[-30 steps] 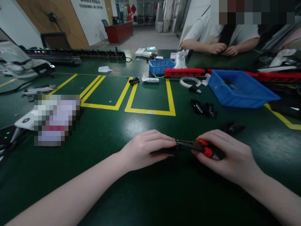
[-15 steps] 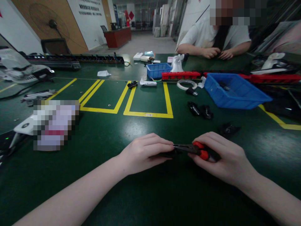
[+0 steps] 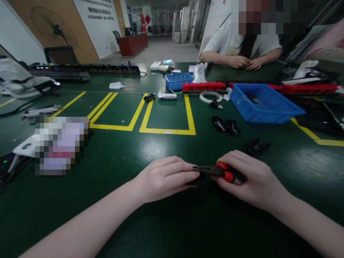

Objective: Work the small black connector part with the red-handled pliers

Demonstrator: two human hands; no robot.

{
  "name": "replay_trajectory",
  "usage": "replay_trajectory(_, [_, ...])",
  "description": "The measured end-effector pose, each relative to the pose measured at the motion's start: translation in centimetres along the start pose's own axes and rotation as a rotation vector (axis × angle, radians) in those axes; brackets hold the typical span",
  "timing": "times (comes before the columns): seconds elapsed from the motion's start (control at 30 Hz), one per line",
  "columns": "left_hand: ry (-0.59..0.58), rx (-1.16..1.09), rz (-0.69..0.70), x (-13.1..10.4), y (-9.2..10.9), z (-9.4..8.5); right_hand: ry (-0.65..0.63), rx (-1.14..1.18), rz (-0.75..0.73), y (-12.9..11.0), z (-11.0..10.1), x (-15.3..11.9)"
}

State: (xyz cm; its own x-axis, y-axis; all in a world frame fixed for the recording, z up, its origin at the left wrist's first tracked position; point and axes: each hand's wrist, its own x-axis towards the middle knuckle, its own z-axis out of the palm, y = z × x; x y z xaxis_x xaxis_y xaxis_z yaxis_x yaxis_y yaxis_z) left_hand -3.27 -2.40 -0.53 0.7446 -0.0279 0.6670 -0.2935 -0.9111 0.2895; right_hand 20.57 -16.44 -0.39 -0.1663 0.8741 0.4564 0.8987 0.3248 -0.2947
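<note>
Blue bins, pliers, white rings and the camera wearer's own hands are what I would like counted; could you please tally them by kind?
Blue bins: 2, the small bin and the large bin
Pliers: 1
White ring: 1
Wearer's hands: 2, left hand and right hand
Total: 6

1 dark piece [image 3: 199, 179] now more hidden by left hand [image 3: 163, 177], tips of pliers [image 3: 215, 170] farther over its fingers

Right hand [image 3: 248, 179] grips red-handled, dark metal long-nosed pliers [image 3: 215, 170]; tips at fingertips of left hand [image 3: 166, 179]. Crumpled glossy black plastic piece [image 3: 257, 147] on dark green tabletop [image 3: 129, 222], beyond right hand.
</note>
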Motion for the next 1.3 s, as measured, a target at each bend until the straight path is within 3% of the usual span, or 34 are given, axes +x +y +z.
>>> replay_trajectory(0.23, [-0.042, 0.015, -0.083, -0.1, -0.3, -0.3, 0.020, 0.027, 0.016, -0.1, 0.0, 0.1])
replay_trajectory(0.47, [-0.312, -0.021, -0.226, 0.0, -0.7, -0.2, 0.007, 0.032, 0.027, -0.1, 0.0, 0.0])
replay_trajectory(0.53, [-0.342, -0.021, -0.251, 0.0, -0.7, -0.2, 0.009, 0.027, 0.025, -0.1, 0.0, -0.1])
replay_trajectory(0.8, [-0.174, -0.192, -0.355, 0.8, 0.2, -0.5, 0.004, -0.060, -0.043, 0.0, 0.5, 0.0])
replay_trajectory(1.03, [-0.074, -0.349, -0.487, 0.8, 0.3, 0.5, 0.006, -0.080, -0.054, -0.1, 0.6, -0.2])
replay_trajectory(1.3, [-0.044, -0.295, -0.502, 0.8, 0.3, 0.5, -0.008, -0.099, -0.021, 0.4, 0.2, -0.3])
